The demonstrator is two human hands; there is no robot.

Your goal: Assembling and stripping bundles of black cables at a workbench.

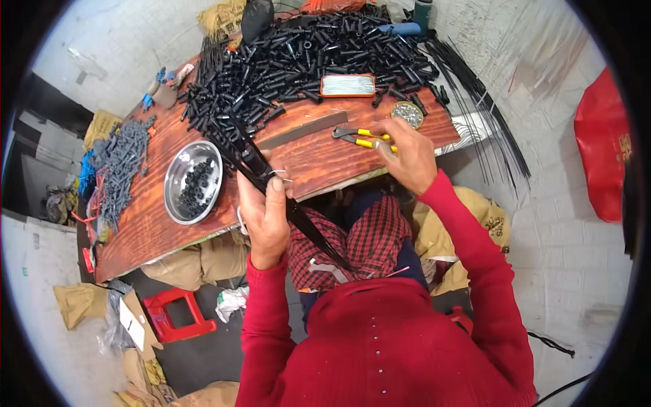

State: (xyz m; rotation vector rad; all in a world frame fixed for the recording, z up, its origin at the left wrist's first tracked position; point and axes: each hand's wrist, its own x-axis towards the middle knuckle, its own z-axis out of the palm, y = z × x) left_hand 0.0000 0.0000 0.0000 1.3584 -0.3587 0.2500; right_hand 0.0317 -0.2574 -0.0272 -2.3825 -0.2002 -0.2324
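My left hand is closed around a long black folded umbrella frame, which slants from the table edge down across my lap. The thumb lies along its upper part, by a black plastic collar, and thin silvery wire ends stick out beside the thumb. My right hand pinches the handle ends of yellow-handled pliers, whose dark jaws point left over the table. Behind the pliers lies a flat grey metal bar.
A heap of black plastic tubes covers the table's back. A steel bowl holds small black parts. Nearby are an orange-rimmed tray of wires, a round tin of small parts, grey pieces, long black rods and a red stool.
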